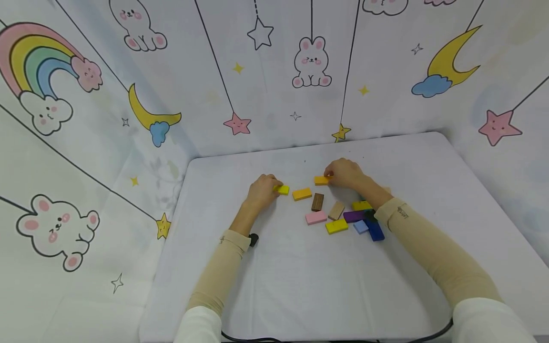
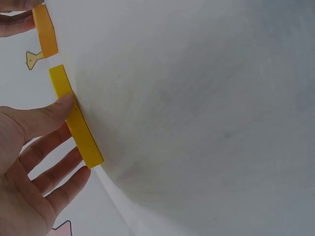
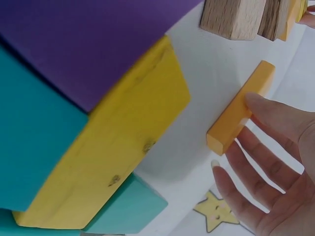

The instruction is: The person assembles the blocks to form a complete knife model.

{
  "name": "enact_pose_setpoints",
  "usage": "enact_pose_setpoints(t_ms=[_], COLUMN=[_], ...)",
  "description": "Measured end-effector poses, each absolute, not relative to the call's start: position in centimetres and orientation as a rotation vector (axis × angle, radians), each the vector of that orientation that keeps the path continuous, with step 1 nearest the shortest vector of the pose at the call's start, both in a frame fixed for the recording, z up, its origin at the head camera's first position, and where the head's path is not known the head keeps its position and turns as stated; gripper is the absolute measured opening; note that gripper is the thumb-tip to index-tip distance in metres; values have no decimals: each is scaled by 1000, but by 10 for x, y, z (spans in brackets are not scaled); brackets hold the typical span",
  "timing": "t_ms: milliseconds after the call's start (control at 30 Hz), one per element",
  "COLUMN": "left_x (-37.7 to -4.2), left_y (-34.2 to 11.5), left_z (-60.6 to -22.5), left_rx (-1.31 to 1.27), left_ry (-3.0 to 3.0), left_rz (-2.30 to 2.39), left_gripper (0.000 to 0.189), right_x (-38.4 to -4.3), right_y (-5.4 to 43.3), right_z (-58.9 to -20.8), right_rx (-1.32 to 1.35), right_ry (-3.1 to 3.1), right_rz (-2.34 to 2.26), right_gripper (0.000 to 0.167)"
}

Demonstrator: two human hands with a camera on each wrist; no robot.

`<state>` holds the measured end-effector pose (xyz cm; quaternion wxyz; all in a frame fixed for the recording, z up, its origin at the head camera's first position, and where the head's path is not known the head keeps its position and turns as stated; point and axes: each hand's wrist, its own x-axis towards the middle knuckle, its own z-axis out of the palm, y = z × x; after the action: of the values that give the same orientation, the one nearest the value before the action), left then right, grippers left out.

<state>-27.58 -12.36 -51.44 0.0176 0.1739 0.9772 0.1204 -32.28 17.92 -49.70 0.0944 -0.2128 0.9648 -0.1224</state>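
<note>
My left hand (image 1: 261, 191) pinches a yellow wooden block (image 1: 282, 190) at the left of the group; the left wrist view shows the thumb lying on one face of it and fingers behind. Farther back, my right hand (image 1: 346, 172) grips an orange block (image 3: 241, 110) between thumb and fingers, close over the white cloth. Between the two held blocks, slightly nearer me, lies another orange block (image 1: 302, 194). A dark brown block (image 1: 317, 202) and a tan block (image 1: 336, 210) sit just in front of it, to the right.
Nearer me lie a pink block (image 1: 316, 217), a yellow one (image 1: 336, 226) and a light blue one (image 1: 360, 226). Purple (image 1: 353, 216) and dark blue (image 1: 375, 230) blocks bunch beneath my right forearm, with a teal block (image 3: 133, 206) partly hidden. Patterned cloth walls rise behind the table.
</note>
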Motion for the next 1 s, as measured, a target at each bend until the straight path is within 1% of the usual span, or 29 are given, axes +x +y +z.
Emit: enact_pose_setpoints(t_ms=[1000], left_x=[-296], left_y=[-113], left_z=[-513], left_rx=[511], left_ry=[3024], left_rz=[251], left_gripper=[35], right_x=[-330], right_y=[158], right_z=[-496], right_rx=[-653], right_ry=[2834], right_rz=[-351], right_gripper=[28])
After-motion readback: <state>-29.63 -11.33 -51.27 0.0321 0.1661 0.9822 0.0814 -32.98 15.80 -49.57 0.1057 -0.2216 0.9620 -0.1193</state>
